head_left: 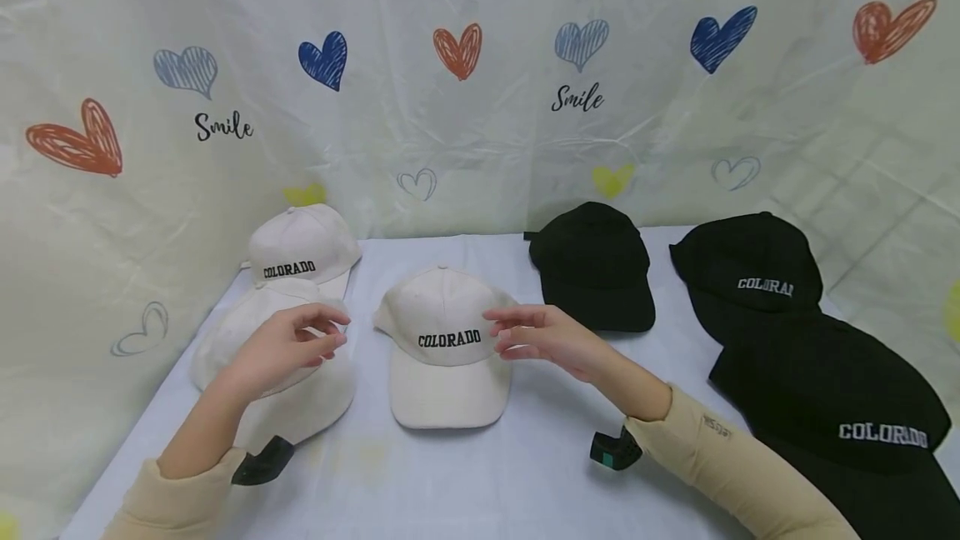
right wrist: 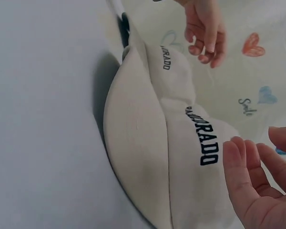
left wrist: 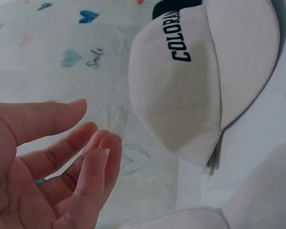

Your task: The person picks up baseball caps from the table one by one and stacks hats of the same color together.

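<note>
A white cap (head_left: 442, 340) with black COLORADO lettering lies in the middle of the table, brim toward me. My right hand (head_left: 543, 340) hovers by its right side, fingers loosely bent and holding nothing; in the right wrist view the fingertips (right wrist: 236, 148) overlap the crown near the lettering. My left hand (head_left: 288, 344) hangs over a second white cap (head_left: 300, 398) at the left, partly hiding it, with nothing between thumb and fingers. In the left wrist view, the middle cap (left wrist: 181, 90) shows beyond that hand.
Behind the left cap sits another white cap (head_left: 300, 244). A black cap (head_left: 592, 269) stands at the back right, and two more black caps, one farther back (head_left: 750, 265) and one nearer (head_left: 832, 382), overlap along the right edge. A heart-printed sheet (head_left: 480, 132) hangs behind the table.
</note>
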Action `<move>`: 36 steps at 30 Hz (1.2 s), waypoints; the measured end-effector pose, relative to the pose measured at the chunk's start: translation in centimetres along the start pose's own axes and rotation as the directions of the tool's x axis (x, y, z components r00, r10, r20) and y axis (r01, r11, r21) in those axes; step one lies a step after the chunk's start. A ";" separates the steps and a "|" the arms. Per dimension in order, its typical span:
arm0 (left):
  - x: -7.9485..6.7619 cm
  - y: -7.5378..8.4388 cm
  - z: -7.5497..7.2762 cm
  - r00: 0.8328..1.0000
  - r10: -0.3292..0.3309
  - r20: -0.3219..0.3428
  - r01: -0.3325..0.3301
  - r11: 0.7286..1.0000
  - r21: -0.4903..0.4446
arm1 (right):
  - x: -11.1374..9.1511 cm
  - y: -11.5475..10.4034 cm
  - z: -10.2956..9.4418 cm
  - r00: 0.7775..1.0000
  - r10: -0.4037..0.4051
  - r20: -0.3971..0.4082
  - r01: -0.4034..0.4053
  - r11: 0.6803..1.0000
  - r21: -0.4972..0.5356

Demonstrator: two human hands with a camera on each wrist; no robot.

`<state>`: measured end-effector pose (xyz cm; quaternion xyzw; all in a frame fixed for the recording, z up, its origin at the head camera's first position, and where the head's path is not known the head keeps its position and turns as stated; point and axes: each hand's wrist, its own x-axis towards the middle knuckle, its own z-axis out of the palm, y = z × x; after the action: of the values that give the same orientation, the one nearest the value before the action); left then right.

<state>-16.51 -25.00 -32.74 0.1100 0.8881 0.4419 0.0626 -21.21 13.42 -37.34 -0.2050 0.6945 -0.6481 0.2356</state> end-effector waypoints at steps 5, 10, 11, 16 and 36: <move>-1.2 -0.6 -2.2 0.998 0.014 -0.061 -0.013 1.000 0.015 | 1.0 -0.5 1.6 1.000 -0.010 0.014 0.010 1.000 0.018; -2.4 -1.1 -4.6 0.993 0.017 -0.119 -0.014 1.000 0.024 | 2.0 -0.9 3.4 0.999 -0.036 0.036 0.035 0.999 0.027; -2.6 -1.2 -5.1 0.992 0.013 -0.125 -0.010 1.000 0.025 | 2.2 -1.0 3.7 0.998 -0.041 0.039 0.040 0.999 0.025; -4.1 -2.3 -8.0 0.992 -0.003 -0.127 0.005 1.000 0.018 | 3.1 -1.5 5.2 0.995 -0.081 0.066 0.079 0.996 0.031; -6.2 -12.7 -14.4 0.931 -0.363 0.031 0.364 0.927 -0.091 | 7.3 -0.7 12.1 0.984 -0.080 0.157 0.070 0.995 0.068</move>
<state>-15.29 -45.04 -34.14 -0.0564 0.8706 0.4636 0.1548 -19.98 -0.65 -37.69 -0.2745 0.6447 -0.6595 0.2722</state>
